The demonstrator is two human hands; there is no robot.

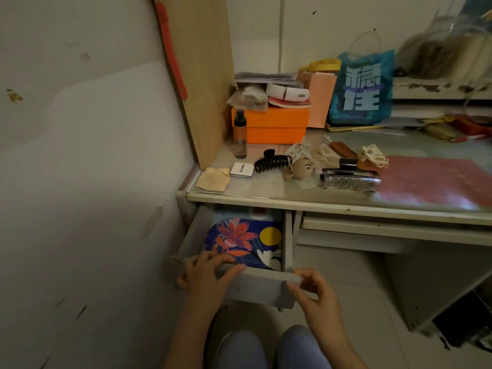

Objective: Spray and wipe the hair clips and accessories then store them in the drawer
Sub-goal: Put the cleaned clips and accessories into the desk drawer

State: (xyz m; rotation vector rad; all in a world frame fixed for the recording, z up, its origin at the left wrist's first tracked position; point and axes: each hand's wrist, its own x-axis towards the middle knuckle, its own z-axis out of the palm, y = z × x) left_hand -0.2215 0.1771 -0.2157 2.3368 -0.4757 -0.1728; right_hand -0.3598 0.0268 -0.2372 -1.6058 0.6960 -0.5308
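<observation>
Drawer (262,286) under the bench (332,206) stands pulled out, w/ a floral-print item (239,241) lying flat inside. Left hand (207,275) grips the drawer front at its left end, fingers (229,271) curled over the top edge. Right hand (314,291) pinches the front's right corner, thumb on top & fingertips against the face.

Clips & accessories all sit on the bench, none in the drawer. Black claw clip (271,162) lies near the middle, just beside a small white compact (241,169). Right of it a beige round accessory (300,169), touching a pale clip (300,150) behind it. Clear-grey rectangular clip (350,179) lies at the front, near the edge of a pink mat (436,179). Cream claw clip (372,155) & a brown barrette (343,149) sit behind that, close together.

Spray bottle (240,134) stands upright in the back-left corner, in front of an orange box (277,125). Folded tan cloth (214,178) lies at the bench's front-left corner, just beside the compact. Blue bag (362,89) stands further back.
</observation>
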